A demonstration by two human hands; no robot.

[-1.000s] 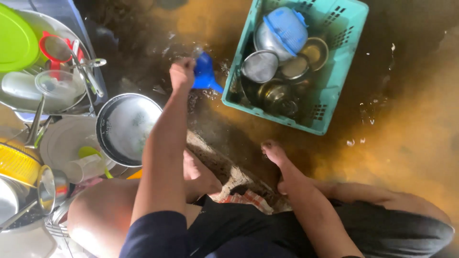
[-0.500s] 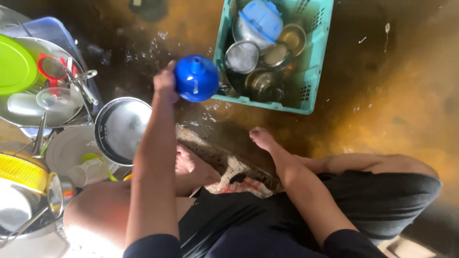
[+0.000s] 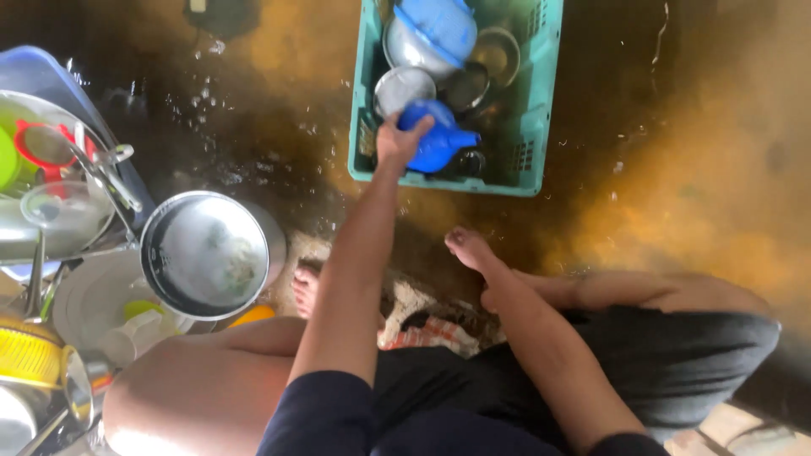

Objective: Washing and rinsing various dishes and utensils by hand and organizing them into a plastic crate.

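Note:
My left hand point(image 3: 395, 139) grips a blue plastic vessel with a short spout point(image 3: 439, 139) and holds it inside the near end of a teal plastic crate point(image 3: 528, 165). The crate holds several steel bowls point(image 3: 404, 87) and a blue lidded container point(image 3: 439, 25) at its far end. My right hand point(image 3: 470, 249) rests low in front of my knees, holding nothing, fingers stretched out together. My bare left foot point(image 3: 306, 285) shows between my arms on the wet floor.
A steel pot point(image 3: 207, 253) lies on its side at left, next to a white plate point(image 3: 89, 295). Further left stand a steel basin with a red-rimmed strainer point(image 3: 42, 143), a glass lid point(image 3: 63, 211) and a yellow strainer point(image 3: 25, 355). The brown floor point(image 3: 676, 194) is wet.
My left hand has carried the blue vessel from above the floor rightwards into the teal crate. My right hand has stayed where it was.

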